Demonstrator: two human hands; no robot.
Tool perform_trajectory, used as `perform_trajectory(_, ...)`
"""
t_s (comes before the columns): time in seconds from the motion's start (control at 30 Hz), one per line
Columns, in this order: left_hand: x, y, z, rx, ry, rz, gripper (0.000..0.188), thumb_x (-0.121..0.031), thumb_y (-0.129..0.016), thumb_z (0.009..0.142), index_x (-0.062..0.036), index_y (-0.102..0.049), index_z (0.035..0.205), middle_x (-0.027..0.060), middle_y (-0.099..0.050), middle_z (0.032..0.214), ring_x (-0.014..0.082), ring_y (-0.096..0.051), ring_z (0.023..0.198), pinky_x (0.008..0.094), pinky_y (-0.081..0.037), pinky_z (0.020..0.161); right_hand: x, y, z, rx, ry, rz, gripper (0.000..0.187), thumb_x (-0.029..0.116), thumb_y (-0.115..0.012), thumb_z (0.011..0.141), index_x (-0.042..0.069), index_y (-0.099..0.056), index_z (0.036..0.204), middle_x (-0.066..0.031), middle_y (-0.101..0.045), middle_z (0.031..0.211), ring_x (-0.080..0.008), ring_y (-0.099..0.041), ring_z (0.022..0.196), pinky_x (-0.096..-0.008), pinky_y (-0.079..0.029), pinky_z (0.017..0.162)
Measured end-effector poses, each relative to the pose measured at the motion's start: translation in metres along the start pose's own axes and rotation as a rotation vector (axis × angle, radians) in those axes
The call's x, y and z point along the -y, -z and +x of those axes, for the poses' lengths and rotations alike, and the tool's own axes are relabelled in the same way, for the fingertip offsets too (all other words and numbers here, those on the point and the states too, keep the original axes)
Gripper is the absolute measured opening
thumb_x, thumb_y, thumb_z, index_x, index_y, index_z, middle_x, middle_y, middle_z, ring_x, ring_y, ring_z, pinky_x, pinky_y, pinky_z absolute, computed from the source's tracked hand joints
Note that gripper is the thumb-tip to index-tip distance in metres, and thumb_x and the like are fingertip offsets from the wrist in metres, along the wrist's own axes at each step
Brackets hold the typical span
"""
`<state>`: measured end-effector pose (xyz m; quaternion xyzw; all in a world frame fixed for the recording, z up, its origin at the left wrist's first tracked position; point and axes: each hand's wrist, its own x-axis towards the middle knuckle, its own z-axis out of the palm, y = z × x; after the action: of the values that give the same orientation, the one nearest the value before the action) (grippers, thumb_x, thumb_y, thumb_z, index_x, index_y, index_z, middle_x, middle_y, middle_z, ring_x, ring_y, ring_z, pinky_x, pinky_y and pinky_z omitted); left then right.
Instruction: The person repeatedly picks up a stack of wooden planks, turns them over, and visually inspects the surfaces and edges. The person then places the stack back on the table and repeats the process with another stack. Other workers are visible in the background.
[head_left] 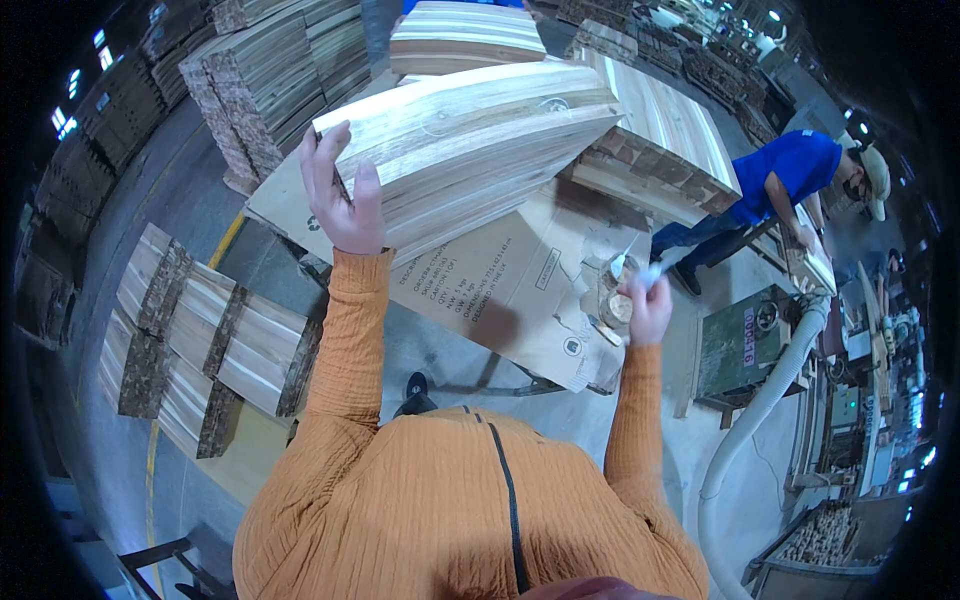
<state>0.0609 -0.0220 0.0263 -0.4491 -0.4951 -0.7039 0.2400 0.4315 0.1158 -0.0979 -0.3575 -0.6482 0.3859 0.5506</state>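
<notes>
My left hand is wrapped round the left end of a laminated wood panel, which is tilted up above a cardboard sheet. Pale round marks show on the panel's upper face. At the cardboard's right side, my right hand is closed on a small pale thing, smeared by motion, whose kind I cannot make out. Just left of those fingers stands a small round tub with tan contents. A flat pale stick lies beside the tub.
A stack of wood panels stands right of the tilted one, with another pile beyond. More panels lie low at left. A co-worker in blue bends over work at right, near a green machine and a thick hose.
</notes>
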Motion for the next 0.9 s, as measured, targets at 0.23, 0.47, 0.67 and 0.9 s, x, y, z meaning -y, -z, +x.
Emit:
perform_trajectory(0.23,0.005,0.005,0.004,-0.005,-0.04,0.017,0.039,-0.019,-0.056,0.079,0.0008,-0.056,0.113,0.0243,-0.046,0.121,0.0317,-0.049,0.11,0.0384,-0.038,0.095,0.169,-0.121,0.104,0.173,0.268,0.362,0.018,0.009,-0.062,0.085,-0.001,-0.053,0.095,-0.0046,-0.06,0.077,-0.0067,-0.053,0.063,-0.0199,-0.042,0.056)
perform_trajectory(0.47,0.005,0.005,0.006,-0.032,-0.056,0.08,0.039,-0.016,-0.059,0.076,-0.0006,-0.058,0.111,0.0239,-0.048,0.119,0.0319,-0.051,0.109,0.0371,-0.039,0.094,0.176,-0.209,0.116,0.251,0.205,0.645,0.019,0.018,-0.066,0.085,0.002,-0.056,0.09,-0.0024,-0.059,0.073,-0.0061,-0.052,0.058,-0.0195,-0.042,0.051)
perform_trajectory(0.67,0.001,0.006,0.006,-0.022,-0.013,0.06,0.04,-0.017,-0.058,0.076,-0.001,-0.057,0.112,0.0226,-0.051,0.115,0.0313,-0.052,0.108,0.0376,-0.04,0.093,0.174,-0.211,0.118,0.194,0.21,0.629,0.019,0.017,-0.068,0.082,0.003,-0.055,0.084,-0.0029,-0.06,0.072,-0.0062,-0.053,0.056,-0.0188,-0.043,0.05)
perform_trajectory(0.9,0.0,0.006,0.003,-0.029,-0.015,0.054,0.04,-0.018,-0.059,0.076,-0.0016,-0.057,0.112,0.0237,-0.049,0.119,0.0306,-0.053,0.108,0.0372,-0.041,0.093,0.177,-0.209,0.117,0.208,0.18,0.648,0.017,0.015,-0.068,0.082,0.005,-0.054,0.078,-0.003,-0.06,0.07,-0.0069,-0.054,0.054,-0.0196,-0.045,0.048)
